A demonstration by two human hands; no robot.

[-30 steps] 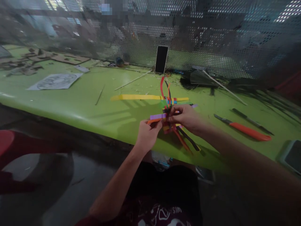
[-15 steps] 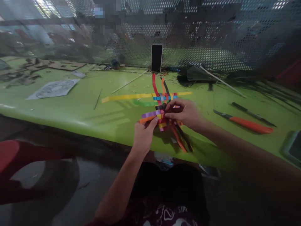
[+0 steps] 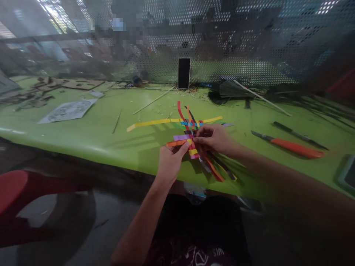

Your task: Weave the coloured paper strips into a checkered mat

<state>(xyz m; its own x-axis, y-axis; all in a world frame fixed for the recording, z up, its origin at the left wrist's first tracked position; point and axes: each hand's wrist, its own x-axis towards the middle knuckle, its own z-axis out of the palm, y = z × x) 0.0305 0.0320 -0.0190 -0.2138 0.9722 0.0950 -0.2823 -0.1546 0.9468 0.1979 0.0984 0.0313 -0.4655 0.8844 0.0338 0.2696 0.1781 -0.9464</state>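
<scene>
Between my hands is a small woven piece of flat coloured strips, crossing over and under each other. My left hand pinches its left side near the orange strip, thumb on top. My right hand has thumb and index finger closed at the weave's middle; its palm covers part of the right side. A purple strip sticks out to the left. The long yellow strip runs crosswise further back, and a red strip points away from me. Loose orange and dark strip ends hang toward the table's front edge.
On the green table at right lie an orange-handled knife and a dark knife. A phone stands against the perforated metal screen. A printed paper and cardboard scraps lie left. A red stool stands below.
The woven piece has turned a little, its far strips now nearer me and its loose ends swung to the right. Both hands stay pinched on it, and the camera view has shifted slightly.
</scene>
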